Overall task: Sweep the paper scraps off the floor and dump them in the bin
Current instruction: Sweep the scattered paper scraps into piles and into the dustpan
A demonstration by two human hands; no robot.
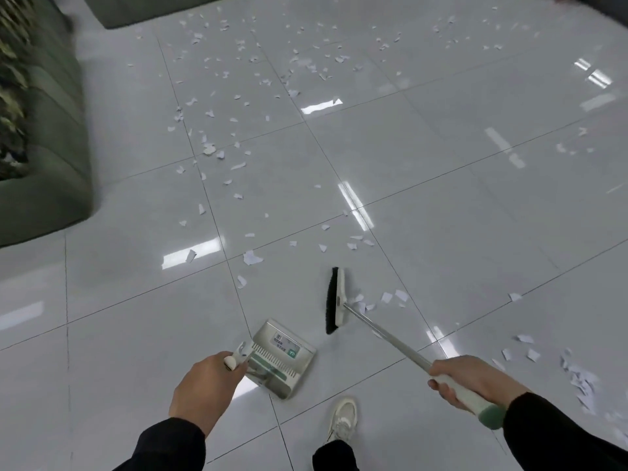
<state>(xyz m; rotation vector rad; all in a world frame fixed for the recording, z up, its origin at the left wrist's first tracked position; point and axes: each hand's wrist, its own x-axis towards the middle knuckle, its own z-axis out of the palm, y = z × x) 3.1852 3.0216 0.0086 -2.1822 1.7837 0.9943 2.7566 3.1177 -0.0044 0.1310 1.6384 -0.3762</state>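
Observation:
White paper scraps [252, 257] lie scattered over the glossy grey tiled floor, thick at the far middle, with more at the right by my arm [581, 379]. My left hand [204, 389] grips the upright handle of a grey dustpan [283, 358] that stands on the floor in front of me. My right hand [472, 379] holds the white-and-green grip of a broom whose metal shaft runs up-left to its black-bristled head [334, 300]. The head rests on the floor just right of the dustpan, with a few scraps [394, 296] behind it. No bin is in view.
A dark green sofa [51, 158] runs along the left edge, and another green piece of furniture [153, 10] sits at the top. My white shoe [343, 418] stands on the tile below the dustpan. Bright light reflections streak the floor.

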